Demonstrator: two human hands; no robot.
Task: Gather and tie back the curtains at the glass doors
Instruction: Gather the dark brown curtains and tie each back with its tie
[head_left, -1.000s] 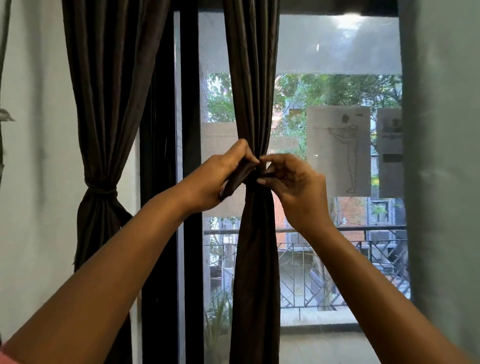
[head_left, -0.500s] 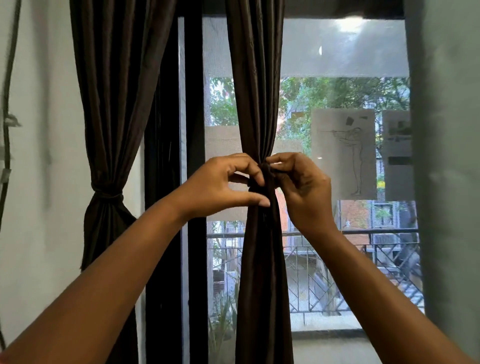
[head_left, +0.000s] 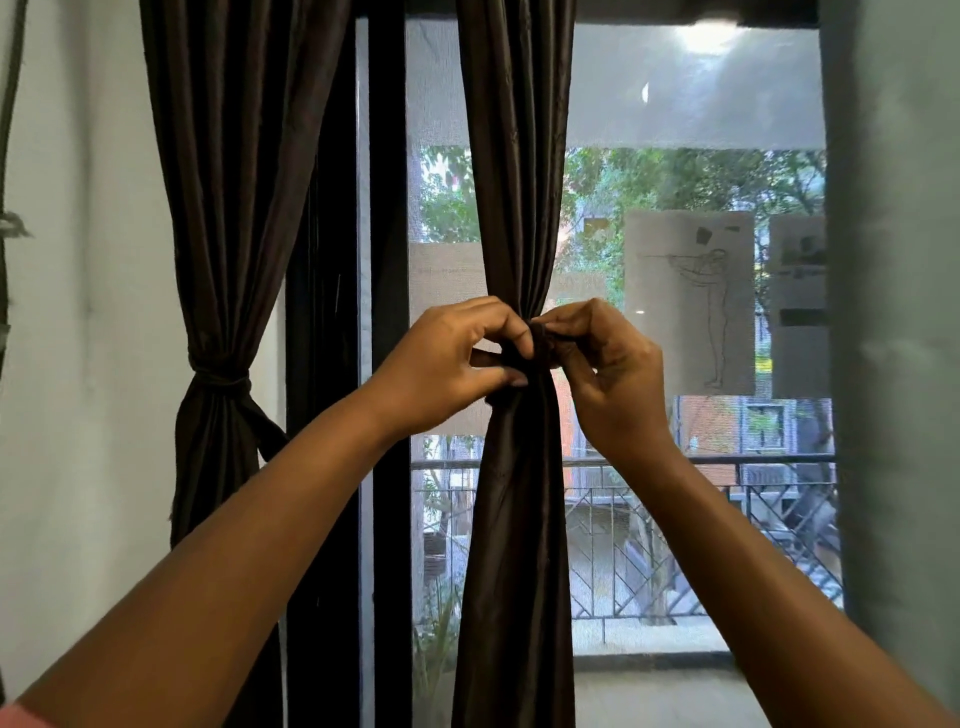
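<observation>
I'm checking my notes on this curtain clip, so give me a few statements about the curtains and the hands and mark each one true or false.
1. The left curtain is already tied at its middle. True.
2. Both hands are on the middle curtain. True: the left hand and the right hand pinch the tie around it.
3. The middle curtain hangs spread wide across the glass. False: it is gathered into a narrow bundle.
4. The right hand hangs free at the person's side. False: its grip is on the tie.
5. A railing shows outside the glass. True.
</observation>
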